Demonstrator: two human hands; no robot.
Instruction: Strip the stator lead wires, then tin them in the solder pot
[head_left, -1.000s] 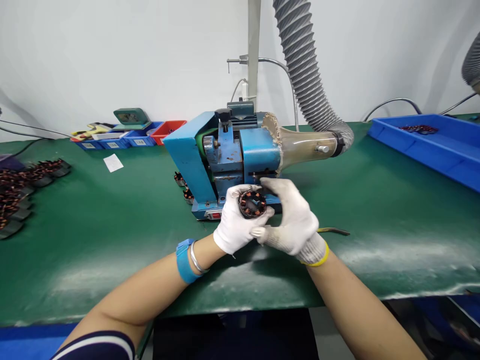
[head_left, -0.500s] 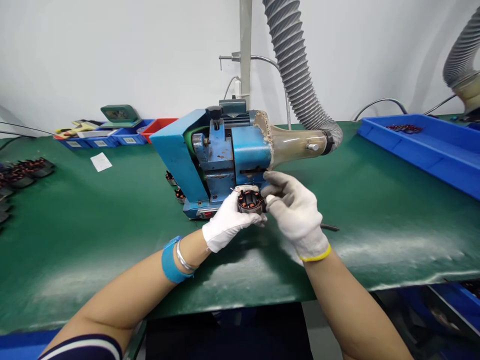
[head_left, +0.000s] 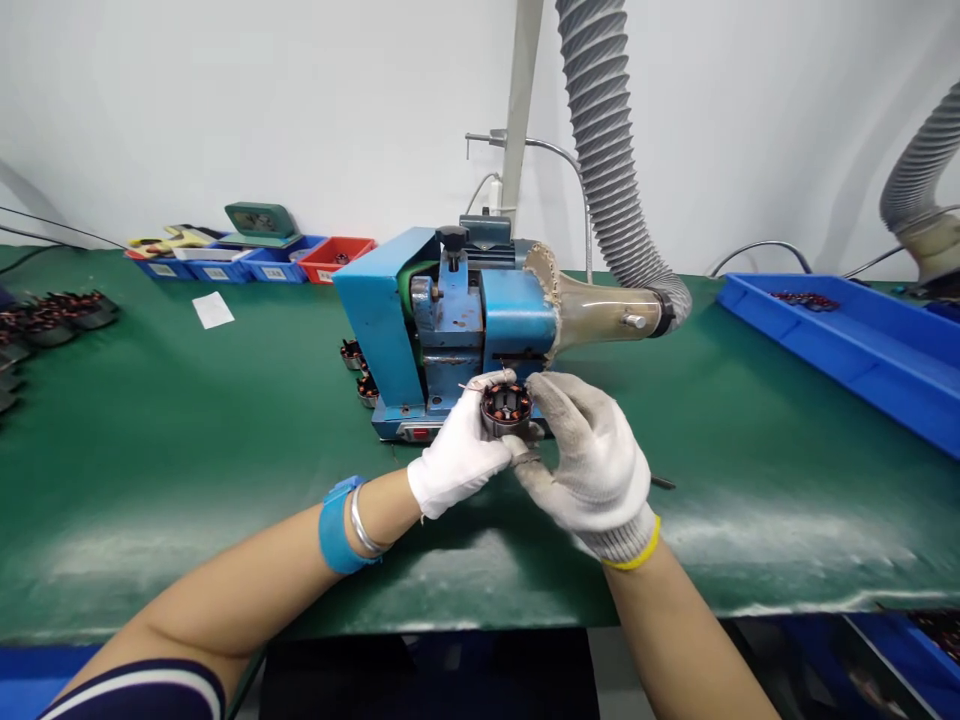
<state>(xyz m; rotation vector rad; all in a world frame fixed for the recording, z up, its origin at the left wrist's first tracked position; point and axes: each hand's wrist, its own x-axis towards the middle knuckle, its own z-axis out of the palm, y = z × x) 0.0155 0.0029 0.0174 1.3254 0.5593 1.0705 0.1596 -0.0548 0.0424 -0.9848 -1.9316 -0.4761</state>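
A motor stator (head_left: 507, 408), a dark ring with copper windings inside and thin wire ends sticking out at the top left, is held in front of the blue belt-driven machine (head_left: 519, 305). My left hand (head_left: 466, 440), in a white glove, grips it from the left with the thumb in front. On the other side, my right hand (head_left: 589, 450), in a white glove with a yellow cuff, has its thumb and fingers closed around the stator's right side. The opening faces up towards me. Below the machine's slot, both hands hide part of its base.
A clear funnel (head_left: 600, 312) joins the machine to a grey hose (head_left: 611, 150). Stators (head_left: 366, 388) sit left of the machine, with more (head_left: 56, 318) at far left. Small bins (head_left: 279, 265) line the wall; a blue tray (head_left: 847, 340) is on the right. A dark rod (head_left: 663, 482) lies on the green table.
My right hand has come in from beside the stator and closed on its right side. The left hand keeps its hold. The view has shifted slightly.
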